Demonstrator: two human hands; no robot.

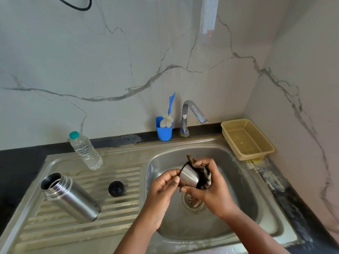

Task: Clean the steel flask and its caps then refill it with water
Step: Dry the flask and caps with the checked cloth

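Fingers (171, 177) of the left hand (163, 184) are pinching the rim of a steel cup cap (189, 177), while the right hand (209, 184) is curling round a dark striped cloth (205, 177) and pressing it against the cap's closed end. Both hands are working above the basin of a stainless steel sink (238, 180), just over the drain (194, 203). To the left, the steel flask (70, 197) is lying on its side on the ribbed drainboard (82, 228), its open threaded mouth pointing toward the back left. A round black inner cap (116, 188) is sitting on the ridges just beside it, apart from the flask body. A clear plastic water bottle (85, 151) with a green lid is standing at the back edge of the drainboard, looking tilted under the wide lens. Behind the sink, a dark countertop (20, 162) is running along a white marble-veined wall (91, 61). A blue cup (164, 132) is holding a blue-handled bottle brush (167, 118) beside a curved chrome tap (192, 114). A beige perforated plastic basket (246, 139) is resting in the right corner, where the counter edge is looking stained and worn.
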